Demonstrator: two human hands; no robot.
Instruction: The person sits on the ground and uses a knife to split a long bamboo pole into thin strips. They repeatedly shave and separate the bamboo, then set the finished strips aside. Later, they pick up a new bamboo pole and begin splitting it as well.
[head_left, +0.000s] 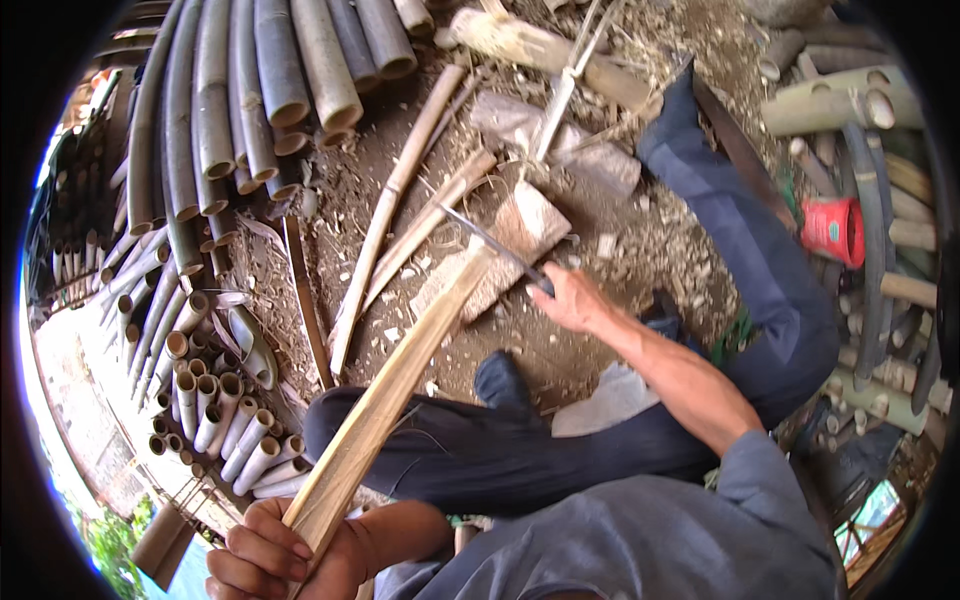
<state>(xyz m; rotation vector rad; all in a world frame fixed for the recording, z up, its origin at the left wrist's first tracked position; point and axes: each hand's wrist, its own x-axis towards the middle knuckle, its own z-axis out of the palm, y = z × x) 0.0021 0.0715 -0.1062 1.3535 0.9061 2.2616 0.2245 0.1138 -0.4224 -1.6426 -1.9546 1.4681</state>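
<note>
My left hand (275, 552) is closed round the near end of a long split bamboo strip (385, 400), its pale inner side facing up. The strip slants away from me to the right, and its far end lies over a rough wooden block (540, 222) on the ground. My right hand (572, 298) grips the dark handle of a knife (490, 240). Its long thin blade points up and left, crossing the strip's far end by the block. Whether the edge touches the strip I cannot tell.
Bamboo poles (270, 75) stack at the far left, with cut bamboo tubes (215, 410) below. Split bamboo pieces (400, 205) lie beside the block among shavings. My bent legs (740, 230) frame the work area. A red container (833, 230) sits among bamboo at right.
</note>
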